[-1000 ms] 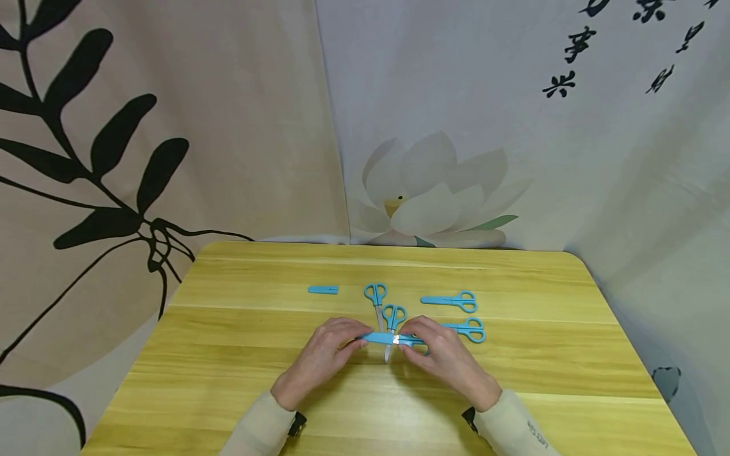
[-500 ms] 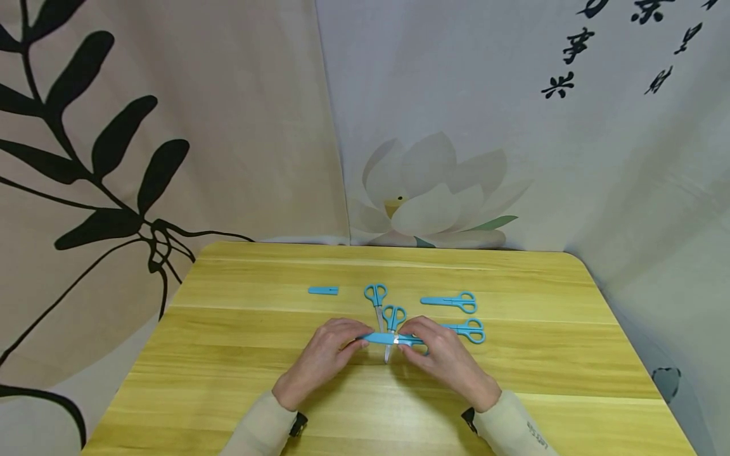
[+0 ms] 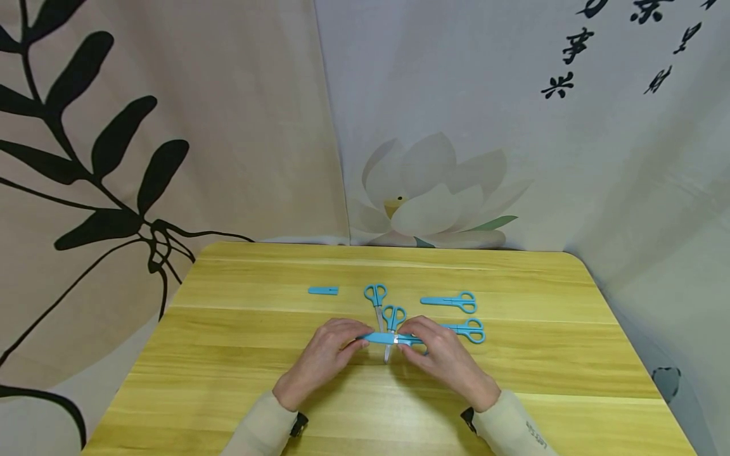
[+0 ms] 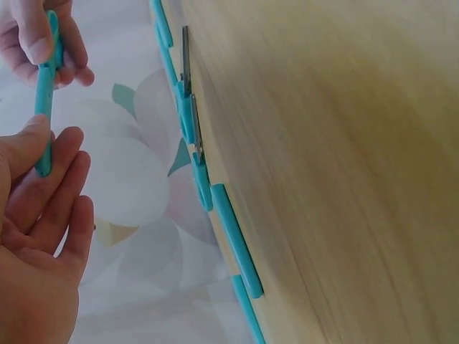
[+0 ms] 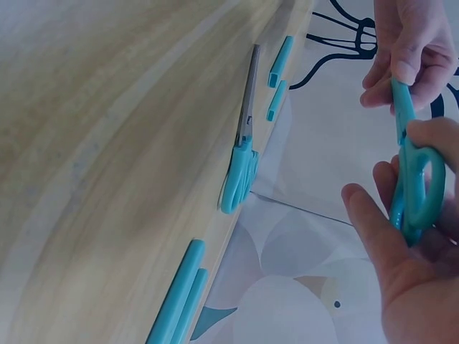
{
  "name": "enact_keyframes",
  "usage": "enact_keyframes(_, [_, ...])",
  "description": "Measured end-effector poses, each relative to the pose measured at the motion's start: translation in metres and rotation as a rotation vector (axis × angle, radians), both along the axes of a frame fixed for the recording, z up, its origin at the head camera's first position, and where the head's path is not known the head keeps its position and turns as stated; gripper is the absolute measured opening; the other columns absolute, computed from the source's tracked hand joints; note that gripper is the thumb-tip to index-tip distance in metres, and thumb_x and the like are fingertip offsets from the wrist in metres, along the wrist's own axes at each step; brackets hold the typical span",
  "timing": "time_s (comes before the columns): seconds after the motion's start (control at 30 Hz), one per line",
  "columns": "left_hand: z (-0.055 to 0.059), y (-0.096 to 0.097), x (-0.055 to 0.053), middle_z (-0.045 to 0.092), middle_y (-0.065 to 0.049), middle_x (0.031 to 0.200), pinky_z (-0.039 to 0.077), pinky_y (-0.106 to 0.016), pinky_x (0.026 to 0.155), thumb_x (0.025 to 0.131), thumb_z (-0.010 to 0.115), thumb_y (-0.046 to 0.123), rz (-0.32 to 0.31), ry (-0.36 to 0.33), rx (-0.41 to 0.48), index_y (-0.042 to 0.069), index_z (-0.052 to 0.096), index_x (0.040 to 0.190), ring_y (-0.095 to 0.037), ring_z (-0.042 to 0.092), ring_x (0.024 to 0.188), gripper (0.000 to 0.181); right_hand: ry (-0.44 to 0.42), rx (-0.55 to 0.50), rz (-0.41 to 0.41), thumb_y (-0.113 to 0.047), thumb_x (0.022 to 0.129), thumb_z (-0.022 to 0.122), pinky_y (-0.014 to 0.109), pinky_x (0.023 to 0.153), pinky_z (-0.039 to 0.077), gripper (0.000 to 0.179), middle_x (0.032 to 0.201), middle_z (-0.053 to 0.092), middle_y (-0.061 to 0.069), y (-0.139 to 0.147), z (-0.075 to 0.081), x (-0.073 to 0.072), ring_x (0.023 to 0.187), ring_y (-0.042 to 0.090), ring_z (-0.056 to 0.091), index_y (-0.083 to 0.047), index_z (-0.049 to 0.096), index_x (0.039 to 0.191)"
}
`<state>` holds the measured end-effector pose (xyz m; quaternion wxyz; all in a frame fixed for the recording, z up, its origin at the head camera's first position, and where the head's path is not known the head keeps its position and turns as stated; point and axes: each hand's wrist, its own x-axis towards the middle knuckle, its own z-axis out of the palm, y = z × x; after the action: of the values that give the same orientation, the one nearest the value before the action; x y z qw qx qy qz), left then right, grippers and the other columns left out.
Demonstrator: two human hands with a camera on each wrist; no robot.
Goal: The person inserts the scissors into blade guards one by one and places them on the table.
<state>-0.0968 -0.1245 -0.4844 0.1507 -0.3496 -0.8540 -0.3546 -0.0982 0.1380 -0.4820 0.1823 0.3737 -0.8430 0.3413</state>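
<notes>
My left hand pinches the tip of a blue blade sheath between thumb and fingers. My right hand grips the blue handles of a pair of scissors, whose blades sit in that sheath. A short strip of metal shows between sheath and handles in the head view. The pair is level, held above the table. Below and beyond it lie two scissors with bare blades, the nearer scissors and the farther scissors.
To the right lie two sheathed scissors, the back pair and the front pair, the latter partly behind my right hand. A loose sheath lies back left; another sheath shows in the wrist views. All rest on the wooden table.
</notes>
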Motion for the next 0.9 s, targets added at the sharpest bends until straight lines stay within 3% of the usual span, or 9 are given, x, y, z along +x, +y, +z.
enact_keyframes(0.47, [0.0006, 0.0038, -0.0005, 0.078, -0.002, 0.106, 0.058, -0.043, 0.091, 0.088, 0.081, 0.004, 0.000, 0.023, 0.016, 0.007, 0.079, 0.109, -0.021, 0.073, 0.101, 0.021, 0.027, -0.003, 0.008, -0.003, 0.079, 0.089, 0.030, 0.075, 0.062, 0.029, 0.107, 0.073, 0.005, 0.0008, 0.0007, -0.0011, 0.092, 0.018, 0.073, -0.007, 0.072, 0.102])
enact_keyframes(0.9, [-0.0003, 0.0077, -0.0019, 0.079, -0.001, 0.104, 0.059, -0.043, 0.089, 0.085, 0.083, 0.004, 0.004, 0.067, -0.001, 0.008, 0.079, 0.109, -0.019, 0.074, 0.097, 0.025, -0.004, -0.001, 0.007, -0.005, 0.083, 0.087, 0.030, 0.077, 0.062, 0.025, 0.109, 0.072, 0.005, -0.0003, 0.0027, -0.0015, 0.093, 0.019, 0.073, -0.005, 0.072, 0.104])
